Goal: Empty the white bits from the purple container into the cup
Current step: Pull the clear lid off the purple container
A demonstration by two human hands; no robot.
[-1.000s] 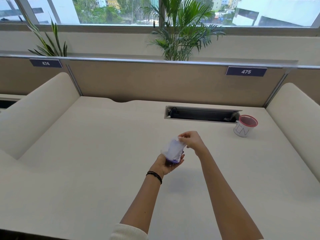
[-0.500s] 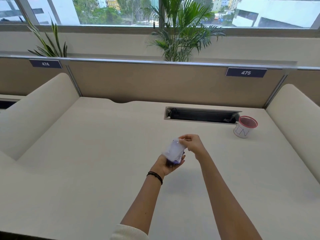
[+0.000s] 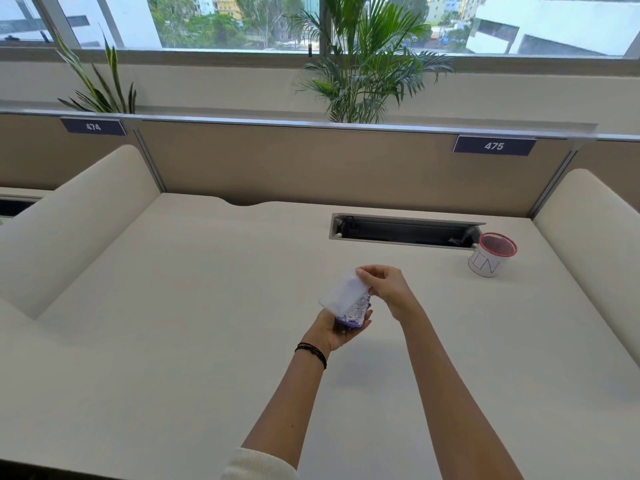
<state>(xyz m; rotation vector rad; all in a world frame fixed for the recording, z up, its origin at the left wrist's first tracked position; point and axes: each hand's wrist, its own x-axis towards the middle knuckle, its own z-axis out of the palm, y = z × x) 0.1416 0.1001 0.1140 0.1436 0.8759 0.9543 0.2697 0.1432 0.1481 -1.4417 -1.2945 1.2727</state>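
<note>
A small purple container [image 3: 353, 317] full of white bits [image 3: 358, 306] rests in the palm of my left hand [image 3: 334, 330], held above the middle of the desk. My right hand [image 3: 386, 287] pinches the far edge of its translucent lid [image 3: 343, 292], which is tilted up and partly lifted off the container. The cup [image 3: 490, 258], white with a red rim and letters written on its side, stands upright at the back right of the desk, well away from both hands.
A recessed cable tray [image 3: 405, 230] opens in the desk [image 3: 173, 323] just left of the cup. Padded side dividers [image 3: 76, 220] flank the desk, and a brown partition [image 3: 311, 164] with a 475 label closes the back. Plants stand behind it.
My right hand has raised the lid's far edge a little more, uncovering more of the white bits. The container and my left hand have stayed in place.
</note>
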